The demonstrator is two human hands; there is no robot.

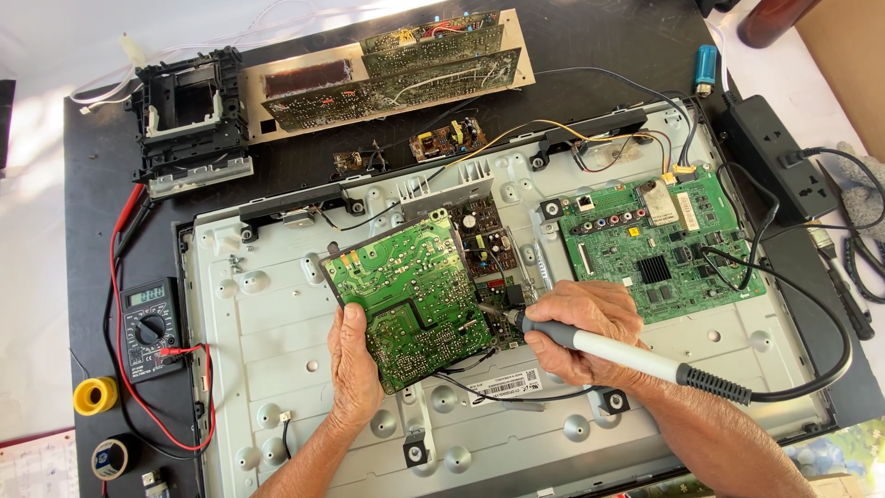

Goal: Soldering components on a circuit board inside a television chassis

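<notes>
**Kid:** Green circuit board, where is it?

**Helper:** It is in the middle, tipped up over the big grey metal back panel of a screen. Its lower left edge is in the left hand.

**Kid:** What are the fingers doing?

**Helper:** The thumb lies flat on top of the board. The other fingers are tucked under it, so the hand pinches the board's edge.

**Kid:** And the other hand?

**Helper:** The right hand is closed around a grey soldering iron. Its fingers are curled tight on the handle. The tip touches the board's right edge.

**Kid:** What else is near?

**Helper:** Another green board is fixed on the panel, to the right. A black meter with red wires sits at the left. A yellow tape roll lies just below it. A black power strip is far right.
</notes>
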